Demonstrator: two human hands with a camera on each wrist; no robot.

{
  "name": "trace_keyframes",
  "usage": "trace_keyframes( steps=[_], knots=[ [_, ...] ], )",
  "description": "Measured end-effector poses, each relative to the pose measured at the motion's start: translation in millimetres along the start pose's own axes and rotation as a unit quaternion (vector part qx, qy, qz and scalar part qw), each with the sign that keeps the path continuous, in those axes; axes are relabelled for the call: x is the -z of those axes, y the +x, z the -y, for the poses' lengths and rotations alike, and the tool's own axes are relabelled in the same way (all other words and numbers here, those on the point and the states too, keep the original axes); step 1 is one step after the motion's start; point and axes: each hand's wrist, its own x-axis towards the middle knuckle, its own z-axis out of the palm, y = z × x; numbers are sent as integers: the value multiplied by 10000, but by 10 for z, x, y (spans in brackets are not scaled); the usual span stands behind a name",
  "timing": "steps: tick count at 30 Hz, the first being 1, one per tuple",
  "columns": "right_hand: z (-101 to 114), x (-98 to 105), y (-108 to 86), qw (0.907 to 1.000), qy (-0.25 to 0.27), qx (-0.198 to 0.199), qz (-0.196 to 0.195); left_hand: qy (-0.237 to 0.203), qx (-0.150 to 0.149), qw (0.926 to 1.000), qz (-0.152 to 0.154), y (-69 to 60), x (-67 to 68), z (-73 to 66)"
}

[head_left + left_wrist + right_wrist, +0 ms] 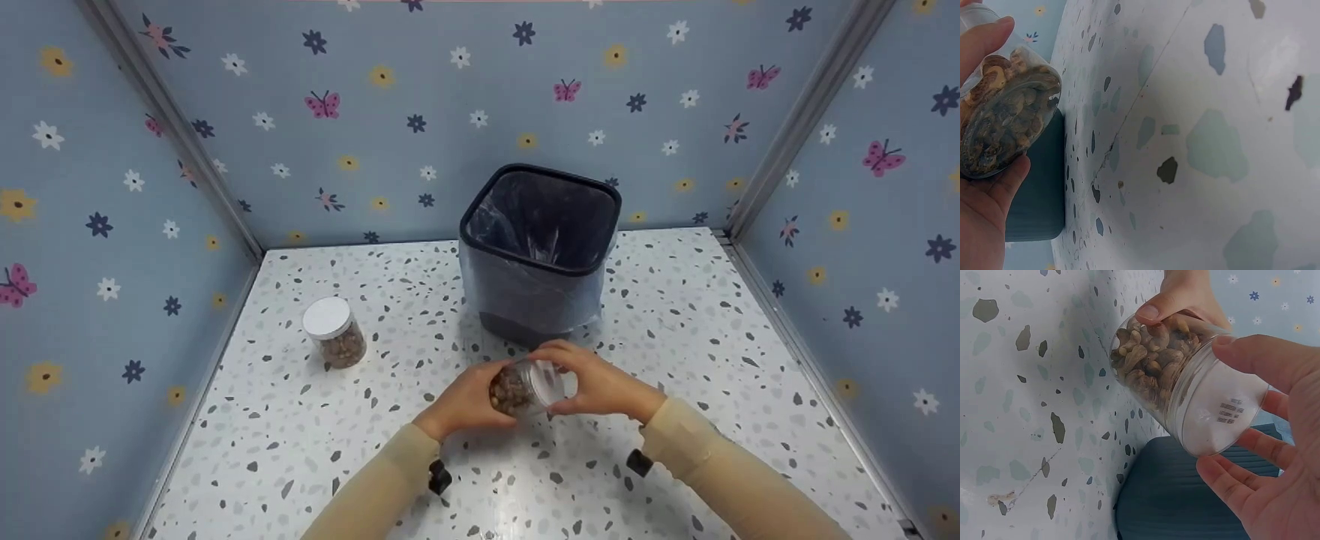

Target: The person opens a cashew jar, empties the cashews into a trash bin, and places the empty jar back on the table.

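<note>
A clear jar of cashews (511,391) is tilted on its side above the speckled table, its lid end toward the right. My left hand (466,401) grips the jar's body, thumb on one side and fingers on the other. The thumb and fingers of my right hand (600,384) hold the rim of its lid (1220,413), which bears a small printed label. In the right wrist view the lid sits on the jar's mouth; whether it is loose I cannot tell. The left wrist view shows the jar's bottom (1013,121) with nuts against it.
Just beyond my hands stands a dark bin (525,319) lined with a clear bag. A second jar of brown nuts (343,347) with a white lid stands upright at the left. Flower-patterned walls (405,90) enclose the speckled table (292,427) on three sides.
</note>
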Motion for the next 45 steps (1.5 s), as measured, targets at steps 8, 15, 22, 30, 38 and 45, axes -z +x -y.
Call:
trace_keyframes(
  steps=[8, 15, 22, 30, 38, 45],
  knots=[
    [-18, 13, -3, 9999, 27, 93, -53, -19, -20, 10000, -12, 2, -5, 17],
    [-25, 30, -17, 9999, 139, 85, -45, -138, -3, 9999, -54, -16, 6, 34],
    [-50, 42, -41, 9997, 191, -110, -53, -234, 66, 9996, -114, -33, 26, 44],
    [-64, 66, -46, 9992, 280, -278, -24, -362, 100, 9992, -108, -39, 45, 50],
    [-104, 98, -61, 9994, 232, -242, -53, -331, 187, 9992, -123, -59, 57, 55],
    [-135, 126, -87, 9994, 182, -292, -72, -451, 285, 9985, -110, -72, 76, 44]
  ],
)
